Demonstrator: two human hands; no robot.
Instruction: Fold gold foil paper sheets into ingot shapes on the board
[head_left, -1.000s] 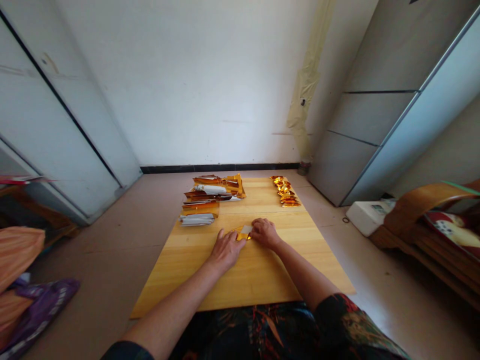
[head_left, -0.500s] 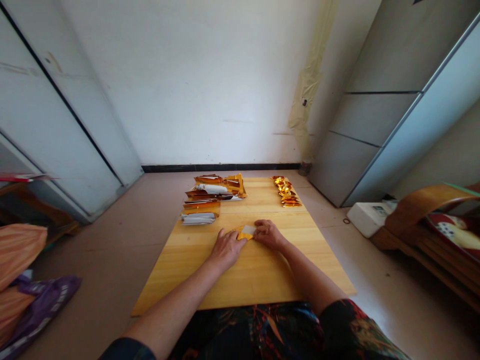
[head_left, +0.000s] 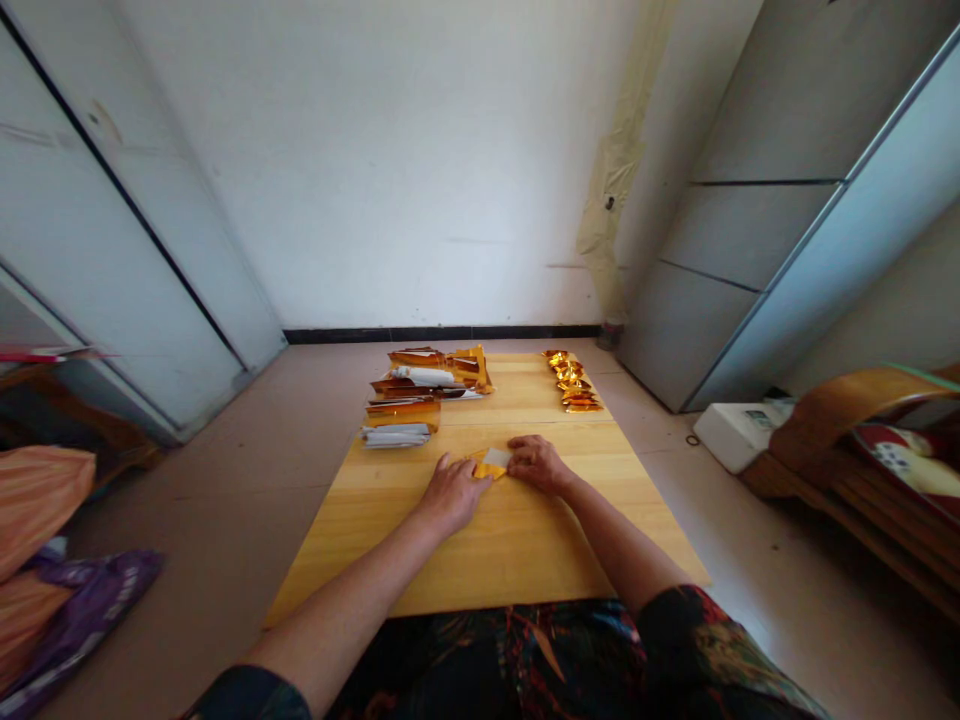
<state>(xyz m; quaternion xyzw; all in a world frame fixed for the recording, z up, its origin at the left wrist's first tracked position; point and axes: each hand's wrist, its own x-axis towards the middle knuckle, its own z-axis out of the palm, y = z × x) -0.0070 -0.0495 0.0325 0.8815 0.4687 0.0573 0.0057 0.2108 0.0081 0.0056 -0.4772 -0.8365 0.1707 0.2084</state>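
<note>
Left hand (head_left: 452,495) lies spread, fingertips just beside a folded gold-foil piece (head_left: 486,465). Right hand (head_left: 538,465) rests curled on that piece's right end, apparently pressing; its fingers obscure the contact. The piece sits mid-table on a pine board (head_left: 480,560), below gold-foil stacks (head_left: 431,372) and a row of small gold folds (head_left: 571,382) at upper centre.

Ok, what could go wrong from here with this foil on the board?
The gold foil piece between the right hand and left hand looks thin, so it might crease or tear under pressure. The loose stack of gold and white sheets sits at the edge of the wooden board and could slide off. The folded gold pieces overlap in a narrow row and might topple if bumped.
</note>
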